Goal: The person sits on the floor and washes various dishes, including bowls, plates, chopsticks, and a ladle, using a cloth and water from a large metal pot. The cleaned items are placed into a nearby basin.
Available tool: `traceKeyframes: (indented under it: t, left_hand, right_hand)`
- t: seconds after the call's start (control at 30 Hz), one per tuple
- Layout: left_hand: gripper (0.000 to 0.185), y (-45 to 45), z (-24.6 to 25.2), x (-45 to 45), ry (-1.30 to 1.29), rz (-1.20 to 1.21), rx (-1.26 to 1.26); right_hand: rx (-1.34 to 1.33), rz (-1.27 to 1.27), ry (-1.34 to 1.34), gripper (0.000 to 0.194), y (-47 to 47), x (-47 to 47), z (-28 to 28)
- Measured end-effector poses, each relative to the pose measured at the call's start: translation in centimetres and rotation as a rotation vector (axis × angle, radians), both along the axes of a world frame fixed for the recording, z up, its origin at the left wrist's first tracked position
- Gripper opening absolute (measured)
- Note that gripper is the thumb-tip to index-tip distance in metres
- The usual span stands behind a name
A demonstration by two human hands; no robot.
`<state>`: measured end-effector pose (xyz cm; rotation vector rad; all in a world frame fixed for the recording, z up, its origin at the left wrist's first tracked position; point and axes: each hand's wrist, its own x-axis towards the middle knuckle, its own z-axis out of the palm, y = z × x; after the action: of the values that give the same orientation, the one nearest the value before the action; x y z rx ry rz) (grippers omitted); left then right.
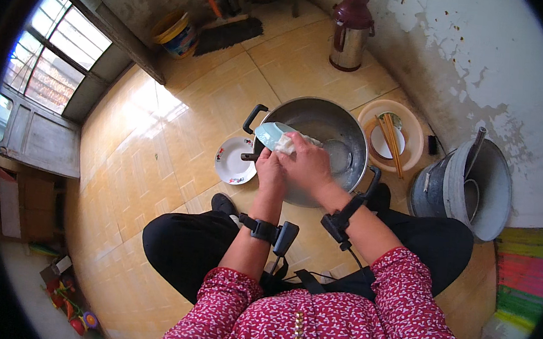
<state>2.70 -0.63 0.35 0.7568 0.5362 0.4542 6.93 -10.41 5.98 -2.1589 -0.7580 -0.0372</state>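
My left hand (271,169) grips a pale blue bowl (269,133), which is tilted over the left part of a wide metal wok (322,107). A white cloth (285,143) is bunched in my right hand (309,163) and pressed against the bowl. The wok has two black side handles and water in it. A round shape shows in the water, but I cannot tell what it is. One dark handle (249,157) sticks out over the wok's left rim; its other end is hidden. Left of the wok, a white plate (233,164) with a patterned rim lies on the floor.
Right of the wok stands a peach basin (415,152) holding dishes and wooden chopsticks (390,136). A metal bucket (435,185) with a long-handled utensil is beyond it, beside a black brush (432,145). Farther off are a thermos (348,37), broom (232,33) and yellow-rimmed bucket (176,38).
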Motion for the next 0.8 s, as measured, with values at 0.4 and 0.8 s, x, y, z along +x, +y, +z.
traceKeyframes:
  t: [0.4,0.8]
  left_hand:
    - [0.023,2.8,1.3,-1.0,-0.076,0.066,-0.237]
    - [0.017,3.8,2.1,-2.1,0.055,-0.058,0.096]
  right_hand:
    - [-0.093,-0.362,0.328,0.039,-4.4,4.1,-8.6]
    - [-0.237,-0.066,0.626,0.043,-7.7,4.3,-13.6]
